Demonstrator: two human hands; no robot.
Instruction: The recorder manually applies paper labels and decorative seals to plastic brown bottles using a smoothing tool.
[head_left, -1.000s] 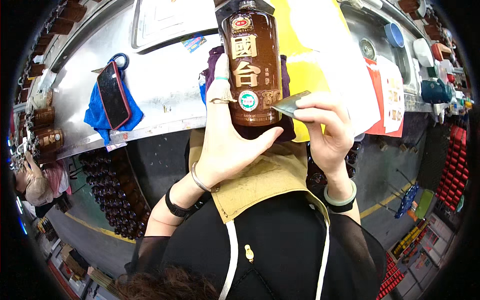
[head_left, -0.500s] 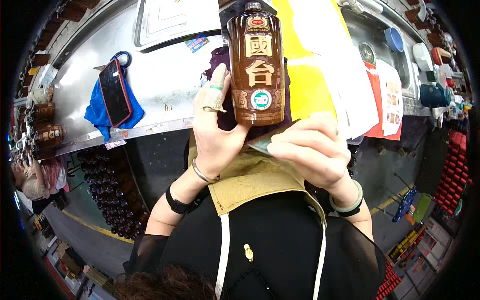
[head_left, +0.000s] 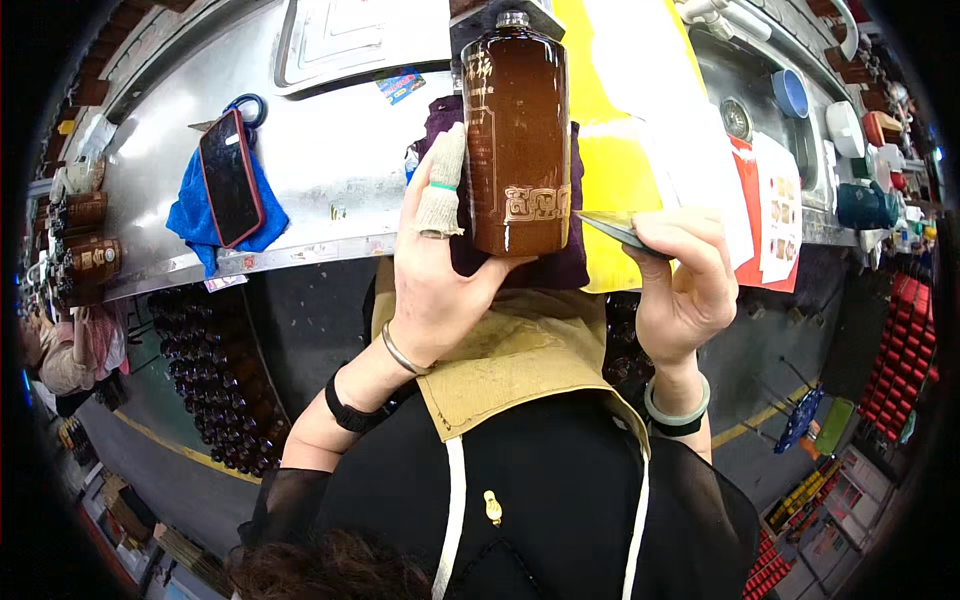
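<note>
A brown glass bottle (head_left: 525, 130) with gold lettering and a gold patterned band lies on a dark purple cloth (head_left: 560, 268), its neck pointing away from me. My left hand (head_left: 440, 270) holds the bottle at its left side and base, the thumb running under the bottom end. A knitted cloth sleeve (head_left: 444, 180) with a green band covers one of its fingers. In my right hand (head_left: 685, 280) is a thin, pointed grey blade (head_left: 620, 228), pinched between thumb and fingers. The blade's tip is at the bottle's lower right side; whether it touches the glass I cannot tell.
On the metal counter (head_left: 330, 150), a phone (head_left: 230, 180) lies on a blue cloth (head_left: 185, 218), with blue-handled scissors (head_left: 247, 105) behind. Yellow sheet (head_left: 610, 180), white papers and a red sheet (head_left: 745, 165) lie right. A sink (head_left: 800, 60) stands beyond. Many bottles (head_left: 215, 390) stand below left.
The bottle has been turned about its long axis, so the large gold characters and round green mark are out of sight. My right hand has moved right and up with the blade.
</note>
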